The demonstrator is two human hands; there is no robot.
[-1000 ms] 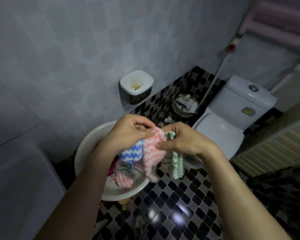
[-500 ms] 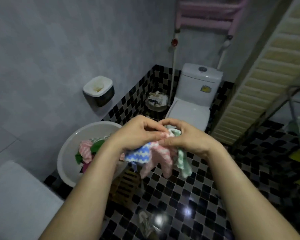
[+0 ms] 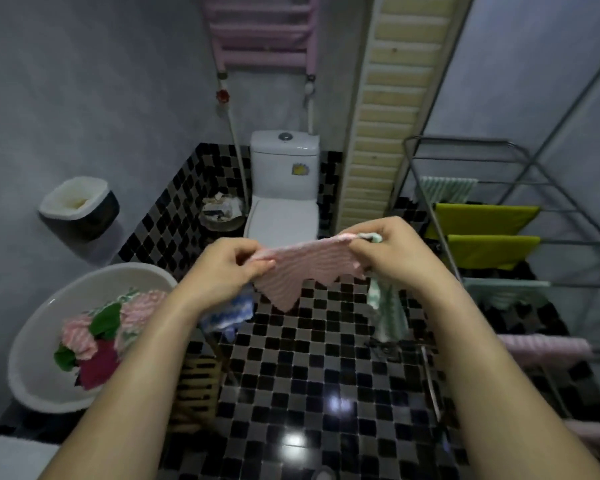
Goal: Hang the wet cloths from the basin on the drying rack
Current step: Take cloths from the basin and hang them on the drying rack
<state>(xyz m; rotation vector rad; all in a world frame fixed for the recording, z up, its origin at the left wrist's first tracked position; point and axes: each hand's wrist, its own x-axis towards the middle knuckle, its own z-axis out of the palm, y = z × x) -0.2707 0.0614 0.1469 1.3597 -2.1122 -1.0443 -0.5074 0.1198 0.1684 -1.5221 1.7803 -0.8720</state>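
A pink striped cloth (image 3: 302,271) is stretched flat between my hands at chest height. My left hand (image 3: 229,268) pinches its left corner and also holds a blue-white cloth (image 3: 229,311) that hangs below. My right hand (image 3: 392,251) pinches the right corner together with a pale green cloth (image 3: 387,310) that dangles down. The white basin (image 3: 39,327) at lower left holds several pink, green and dark red cloths (image 3: 97,330). The metal drying rack (image 3: 492,216) stands at right with yellow-green, striped green and pink cloths over its bars.
A white toilet (image 3: 283,188) stands straight ahead, with a full waste bin (image 3: 220,213) to its left. A wall-mounted bin (image 3: 78,207) hangs on the left wall. A pink radiator (image 3: 262,29) and a slatted wooden panel (image 3: 392,109) rise behind. The floor is glossy black-and-white tile.
My view has swung right, away from the basin and toward the rack. My hands have pulled apart and spread the bunched pink cloth flat between them.
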